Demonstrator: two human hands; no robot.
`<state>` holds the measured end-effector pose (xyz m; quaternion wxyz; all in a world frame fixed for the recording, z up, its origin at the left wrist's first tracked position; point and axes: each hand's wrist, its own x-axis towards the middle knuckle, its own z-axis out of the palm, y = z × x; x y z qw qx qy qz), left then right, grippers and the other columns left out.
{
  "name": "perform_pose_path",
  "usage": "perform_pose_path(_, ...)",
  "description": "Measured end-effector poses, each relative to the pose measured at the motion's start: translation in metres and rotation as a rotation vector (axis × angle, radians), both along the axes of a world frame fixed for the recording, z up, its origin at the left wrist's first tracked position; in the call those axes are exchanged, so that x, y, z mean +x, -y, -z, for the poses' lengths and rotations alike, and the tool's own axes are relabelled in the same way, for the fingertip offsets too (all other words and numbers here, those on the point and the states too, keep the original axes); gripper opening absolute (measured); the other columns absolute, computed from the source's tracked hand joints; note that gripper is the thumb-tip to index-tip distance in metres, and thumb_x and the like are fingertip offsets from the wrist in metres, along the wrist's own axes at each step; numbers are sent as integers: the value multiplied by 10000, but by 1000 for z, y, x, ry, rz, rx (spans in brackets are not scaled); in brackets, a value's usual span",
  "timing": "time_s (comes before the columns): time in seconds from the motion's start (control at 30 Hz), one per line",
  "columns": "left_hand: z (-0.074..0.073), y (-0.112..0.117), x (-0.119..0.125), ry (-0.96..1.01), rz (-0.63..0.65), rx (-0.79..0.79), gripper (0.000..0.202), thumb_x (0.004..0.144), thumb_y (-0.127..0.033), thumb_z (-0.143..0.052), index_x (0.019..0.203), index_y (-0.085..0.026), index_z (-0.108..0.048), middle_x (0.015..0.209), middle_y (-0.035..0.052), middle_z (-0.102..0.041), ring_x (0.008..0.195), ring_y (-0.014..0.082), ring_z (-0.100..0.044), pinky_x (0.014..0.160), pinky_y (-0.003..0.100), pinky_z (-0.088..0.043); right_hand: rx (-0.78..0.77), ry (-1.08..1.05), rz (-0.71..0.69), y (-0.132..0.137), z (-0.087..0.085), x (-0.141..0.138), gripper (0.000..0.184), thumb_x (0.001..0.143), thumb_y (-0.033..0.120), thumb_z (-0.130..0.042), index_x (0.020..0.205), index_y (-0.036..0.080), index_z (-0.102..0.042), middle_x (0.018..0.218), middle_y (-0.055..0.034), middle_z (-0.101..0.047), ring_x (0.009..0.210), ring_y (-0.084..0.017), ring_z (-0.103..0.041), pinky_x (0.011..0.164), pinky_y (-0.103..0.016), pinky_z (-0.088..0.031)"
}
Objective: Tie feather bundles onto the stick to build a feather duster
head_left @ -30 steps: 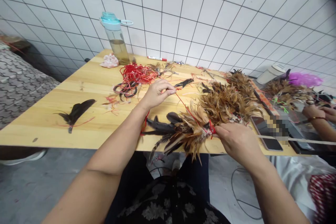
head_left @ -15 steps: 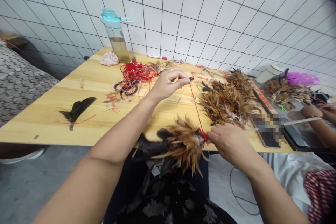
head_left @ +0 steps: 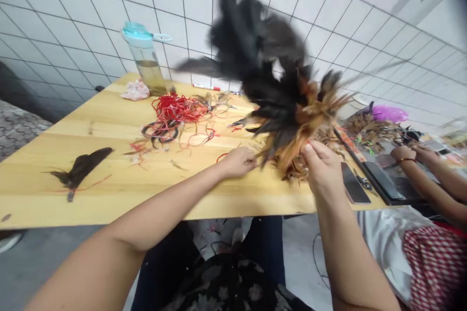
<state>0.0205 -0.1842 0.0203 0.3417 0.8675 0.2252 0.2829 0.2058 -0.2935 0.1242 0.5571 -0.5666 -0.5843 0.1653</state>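
A bundle of black and brown feathers stands upright, blurred by motion, its long black plumes against the tiled wall. My right hand is closed around its bound base, where a trace of red shows at the fingertips. Just left of the bundle, my left hand is curled with its fingers together, low over the table. What it holds, if anything, is hidden; a bit of red string shows beside it. Behind the bundle, a pile of brown feathers is partly covered.
On the wooden table lie a red string heap, a black feather piece, a marker and a phone. A water bottle stands at the back. Another person's hands work at the right.
The feather bundle has swung up from the table's front edge to upright in my right hand. My left hand has come down and closed; the taut red string no longer shows.
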Motion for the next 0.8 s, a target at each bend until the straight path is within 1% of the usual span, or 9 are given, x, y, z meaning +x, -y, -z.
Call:
perform_pose_path(0.07,0,1,-3,-58,61,10,179,813,-198,-563,653,-145,-623,676,10,-601,692,127,-546,688,257,-424,-85,-282,-25,-15,-1,4,387,782,519,-681,632,188,-548,503,51,-389,436,-72,-299,405,-217,-223)
perform_pose_path(0.2,-8,-1,-11,-39,189,-78,178,810,-238,-567,684,-145,-651,705,17,-617,686,115,-548,661,231,-408,-258,-636,-26,-40,-5,15,344,759,429,-722,634,170,-533,474,78,-352,392,-30,-216,357,-164,-150)
perform_pose_path(0.33,-15,-9,-19,-24,314,-6,231,858,-332,-576,758,-166,-701,778,47,-692,792,147,-606,811,276,-444,-410,-810,12,-56,11,24,295,850,344,-626,647,166,-506,450,102,-299,361,-24,-177,334,-142,-154)
perform_pose_path(0.4,-16,-17,-23,-15,226,48,244,876,-357,-555,856,-183,-725,914,74,-728,916,184,-632,911,322,-439,-450,-859,1,-59,24,23,285,853,331,-620,654,168,-495,443,107,-297,351,-25,-172,326,-142,-158)
perform_pose_path(0.5,-15,-27,-26,52,-42,36,316,891,-378,-517,1063,-184,-697,1168,110,-691,1117,239,-604,1022,394,-411,-480,-904,-79,-58,41,14,272,829,327,-652,669,173,-495,443,111,-296,351,-27,-177,328,-141,-171)
perform_pose_path(0.57,-14,-30,-22,124,-119,-63,378,886,-399,-521,1163,-177,-652,1267,119,-644,1200,254,-569,1073,419,-386,-494,-921,-171,-56,47,3,268,812,323,-677,676,172,-504,449,113,-285,359,-26,-174,339,-136,-179)
perform_pose_path(0.6,-13,-29,-17,168,-104,-136,407,876,-406,-539,1195,-172,-632,1293,123,-627,1221,258,-559,1087,424,-379,-502,-928,-224,-55,49,-3,268,804,322,-690,678,170,-510,454,113,-278,365,-25,-174,347,-134,-187)
perform_pose_path(0.7,-9,-23,3,332,93,-401,478,799,-374,-649,1219,-150,-607,1307,138,-611,1256,271,-537,1108,427,-362,-526,-950,-377,-52,50,-23,264,782,315,-722,685,159,-532,477,108,-275,389,-23,-183,378,-131,-219)
perform_pose_path(0.8,-8,-16,19,501,256,-655,412,739,-331,-717,1106,-152,-661,1200,118,-663,1211,258,-565,1089,407,-381,-537,-978,-462,-49,48,-39,269,775,312,-736,684,150,-542,500,101,-278,409,-24,-170,393,-134,-221)
